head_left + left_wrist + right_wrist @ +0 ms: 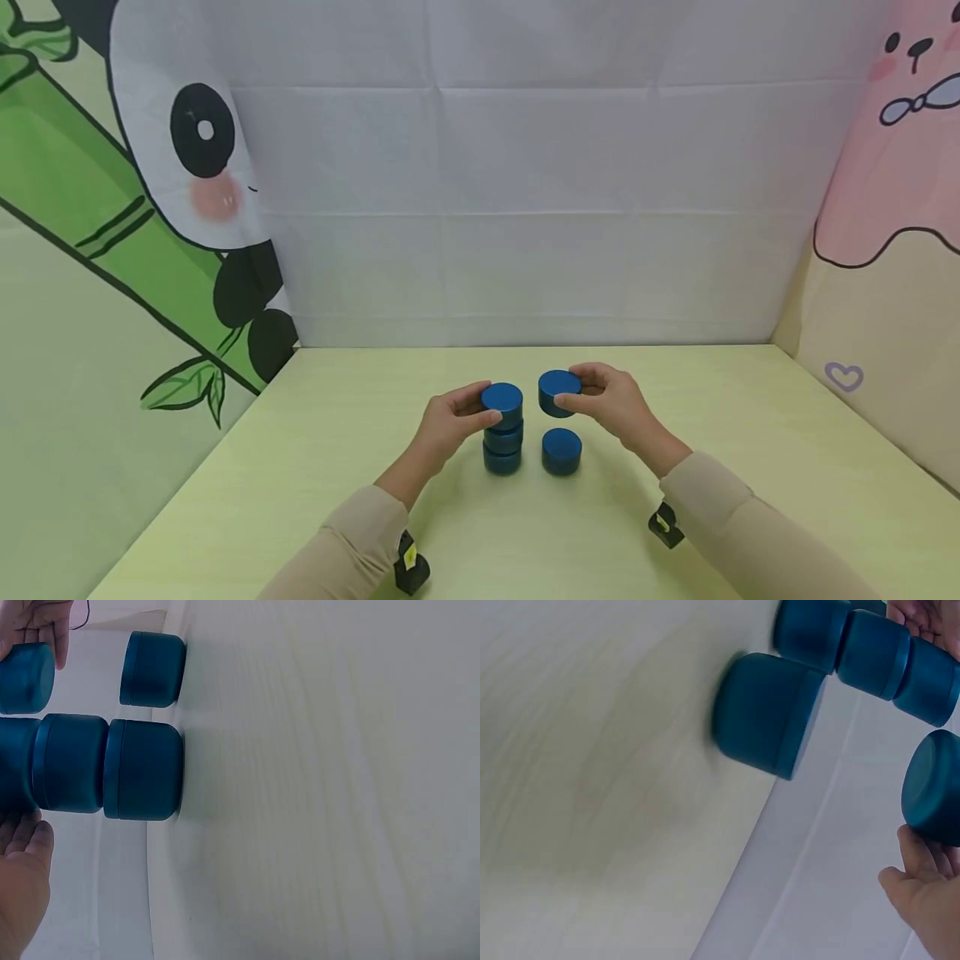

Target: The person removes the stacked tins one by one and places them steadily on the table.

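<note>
- On the table (247, 500), in the head view, stand three stacked blue containers (502, 440); the left hand (444, 423) pinches the top one, probably to steady it. The right hand (611, 403) grips a raised container (558, 383) above a lone container (562, 447).
- In the left wrist view, the stacked pieces touch, each seemingly bearing the next.
- In the right wrist view, the side grip apparently keeps the raised base free.
</note>
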A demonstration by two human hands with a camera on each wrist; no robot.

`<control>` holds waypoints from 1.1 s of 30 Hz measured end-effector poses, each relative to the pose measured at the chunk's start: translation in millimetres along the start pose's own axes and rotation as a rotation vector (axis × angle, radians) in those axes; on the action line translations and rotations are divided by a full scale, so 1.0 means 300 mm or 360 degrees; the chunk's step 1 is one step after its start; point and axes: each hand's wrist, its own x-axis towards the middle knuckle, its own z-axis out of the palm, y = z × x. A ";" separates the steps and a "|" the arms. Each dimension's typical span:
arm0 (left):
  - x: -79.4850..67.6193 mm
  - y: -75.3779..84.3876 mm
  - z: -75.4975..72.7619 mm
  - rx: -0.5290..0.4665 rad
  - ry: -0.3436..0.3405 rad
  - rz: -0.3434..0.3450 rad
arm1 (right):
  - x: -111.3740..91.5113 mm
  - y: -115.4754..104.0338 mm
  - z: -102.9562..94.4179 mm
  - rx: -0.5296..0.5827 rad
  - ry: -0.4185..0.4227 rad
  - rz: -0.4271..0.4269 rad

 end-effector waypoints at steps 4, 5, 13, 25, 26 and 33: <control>-0.007 0.001 -0.002 -0.0001 -0.0010 0.0013 | -0.012 0.032 -0.019 -0.0023 0.0011 0.0045; -0.008 0.002 -0.002 -0.0003 -0.0012 0.0013 | -0.016 0.039 -0.024 -0.0031 0.0013 0.0049; -0.003 -0.002 -0.001 0.0011 -0.0025 0.0015 | -0.035 0.081 -0.067 -0.0065 0.0030 0.0067; 0.001 0.002 -0.001 0.0028 -0.0021 0.0010 | -0.041 0.110 -0.091 -0.0105 0.0038 0.0139; 0.001 0.002 -0.001 0.0029 -0.0022 0.0011 | -0.042 0.111 -0.092 -0.0116 0.0040 0.0148; 0.000 0.003 -0.002 0.0043 -0.0012 0.0013 | -0.049 0.125 -0.092 -0.0177 0.0003 0.0242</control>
